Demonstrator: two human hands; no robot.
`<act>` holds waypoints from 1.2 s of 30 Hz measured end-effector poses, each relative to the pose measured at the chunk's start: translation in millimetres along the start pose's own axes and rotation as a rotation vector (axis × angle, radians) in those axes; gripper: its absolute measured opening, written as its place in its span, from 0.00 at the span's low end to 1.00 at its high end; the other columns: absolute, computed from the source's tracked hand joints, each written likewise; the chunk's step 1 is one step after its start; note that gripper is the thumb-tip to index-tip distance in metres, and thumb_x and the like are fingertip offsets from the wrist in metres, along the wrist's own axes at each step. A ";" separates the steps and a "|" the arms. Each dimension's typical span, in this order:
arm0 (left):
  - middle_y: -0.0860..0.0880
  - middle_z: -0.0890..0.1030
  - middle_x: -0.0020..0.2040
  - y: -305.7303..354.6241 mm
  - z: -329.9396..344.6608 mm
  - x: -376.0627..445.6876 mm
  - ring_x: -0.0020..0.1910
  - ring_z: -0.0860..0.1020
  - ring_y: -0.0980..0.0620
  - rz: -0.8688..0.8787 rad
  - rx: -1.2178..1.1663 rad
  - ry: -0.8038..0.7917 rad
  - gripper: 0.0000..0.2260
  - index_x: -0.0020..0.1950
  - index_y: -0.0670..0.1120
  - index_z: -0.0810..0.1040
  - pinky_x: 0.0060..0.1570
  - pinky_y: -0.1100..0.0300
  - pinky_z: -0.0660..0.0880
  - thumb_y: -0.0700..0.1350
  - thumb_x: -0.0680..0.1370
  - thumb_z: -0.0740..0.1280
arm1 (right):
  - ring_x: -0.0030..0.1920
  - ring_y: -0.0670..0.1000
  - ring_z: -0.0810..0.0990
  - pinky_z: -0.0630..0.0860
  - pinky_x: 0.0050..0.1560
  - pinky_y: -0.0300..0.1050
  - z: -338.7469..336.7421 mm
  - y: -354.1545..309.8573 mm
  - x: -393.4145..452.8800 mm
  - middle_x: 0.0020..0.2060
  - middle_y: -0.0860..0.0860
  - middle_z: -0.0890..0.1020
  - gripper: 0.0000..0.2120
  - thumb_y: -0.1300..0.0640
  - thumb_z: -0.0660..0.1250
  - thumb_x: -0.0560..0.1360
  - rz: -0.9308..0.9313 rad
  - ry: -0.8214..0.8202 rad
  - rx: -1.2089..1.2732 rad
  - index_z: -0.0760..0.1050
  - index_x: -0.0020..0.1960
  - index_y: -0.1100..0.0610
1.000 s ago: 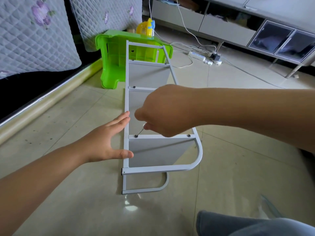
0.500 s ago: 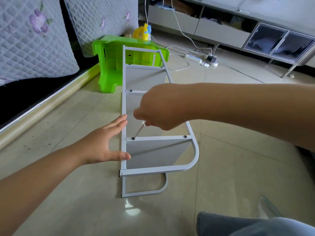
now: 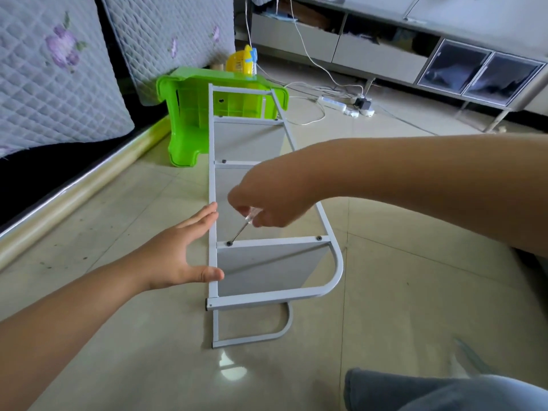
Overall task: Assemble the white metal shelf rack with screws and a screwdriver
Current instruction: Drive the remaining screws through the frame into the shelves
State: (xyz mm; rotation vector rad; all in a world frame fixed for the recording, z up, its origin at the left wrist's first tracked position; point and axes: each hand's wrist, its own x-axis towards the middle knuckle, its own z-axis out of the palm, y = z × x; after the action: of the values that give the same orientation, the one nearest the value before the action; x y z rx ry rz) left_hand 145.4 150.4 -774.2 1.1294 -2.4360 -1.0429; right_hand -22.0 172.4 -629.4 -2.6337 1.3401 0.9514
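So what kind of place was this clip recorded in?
Probably a home living room or bedroom floor: glossy beige floor tiles, quilted grey floral cushions on a low dark frame, and a long grey low cabinet with a white power strip trailing cables in front of it.

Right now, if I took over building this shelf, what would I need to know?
Left hand: open, fingers straight, thumb against the white shelf rack's left rail, steadying it.
Right hand: grips the screwdriver, whose tip sits in the left screw of the nearest crossbar.
The rack lies on its side on the tiled floor, its far end by a green stool.
Done: screws show at both ends of this crossbar, and one on the next bar up.
Left: finish this screw; I cannot tell how tight it is. The other joints need checking, since the arm hides some.
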 end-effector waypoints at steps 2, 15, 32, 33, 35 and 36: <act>0.76 0.42 0.64 0.1 -0.2 1.0 0.56 0.44 0.88 0.000 -0.009 -0.002 0.57 0.70 0.60 0.46 0.52 0.89 0.45 0.82 0.46 0.57 | 0.42 0.49 0.67 0.61 0.31 0.40 -2.4 -2.8 -5.4 0.42 0.51 0.73 0.12 0.55 0.57 0.79 -0.073 0.090 -0.140 0.72 0.58 0.60; 0.77 0.35 0.63 7.0 -8.0 0.1 0.63 0.45 0.78 -0.038 0.123 -0.116 0.65 0.75 0.55 0.44 0.58 0.80 0.48 0.84 0.43 0.52 | 0.25 0.47 0.65 0.62 0.20 0.31 15.7 1.9 6.0 0.26 0.50 0.68 0.19 0.52 0.57 0.79 0.266 0.087 0.469 0.73 0.35 0.60; 0.66 0.39 0.69 6.8 -14.7 10.2 0.67 0.46 0.71 -0.051 0.267 -0.111 0.67 0.76 0.49 0.47 0.61 0.77 0.48 0.83 0.45 0.53 | 0.13 0.45 0.56 0.53 0.19 0.26 33.7 14.3 10.2 0.16 0.48 0.61 0.19 0.58 0.52 0.80 0.430 -0.110 0.920 0.70 0.33 0.62; 0.66 0.39 0.69 7.2 -15.2 9.8 0.67 0.46 0.71 -0.056 0.290 -0.117 0.67 0.76 0.49 0.46 0.61 0.77 0.47 0.83 0.44 0.53 | 0.15 0.46 0.57 0.54 0.20 0.27 36.3 23.4 4.8 0.18 0.49 0.61 0.19 0.57 0.53 0.80 0.444 -0.079 0.937 0.71 0.34 0.61; 0.62 0.43 0.71 11.3 -17.5 11.4 0.71 0.49 0.65 -0.071 0.368 -0.070 0.66 0.76 0.48 0.49 0.64 0.73 0.49 0.84 0.46 0.45 | 0.21 0.49 0.63 0.61 0.23 0.34 42.5 45.1 -11.5 0.24 0.52 0.65 0.18 0.56 0.54 0.80 0.474 0.107 0.888 0.72 0.35 0.60; 0.58 0.51 0.73 15.5 -16.5 14.9 0.73 0.57 0.58 -0.023 0.436 -0.010 0.63 0.75 0.45 0.55 0.65 0.68 0.55 0.84 0.50 0.42 | 0.25 0.52 0.66 0.64 0.25 0.38 50.0 58.6 -20.4 0.28 0.54 0.68 0.17 0.56 0.53 0.80 0.514 0.224 0.869 0.73 0.38 0.61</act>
State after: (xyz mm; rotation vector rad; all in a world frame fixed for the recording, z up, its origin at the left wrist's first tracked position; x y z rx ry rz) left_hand 135.1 137.8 -752.6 1.2776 -2.7425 -0.5304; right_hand -99.7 165.2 -645.4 -1.7900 1.9434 0.0028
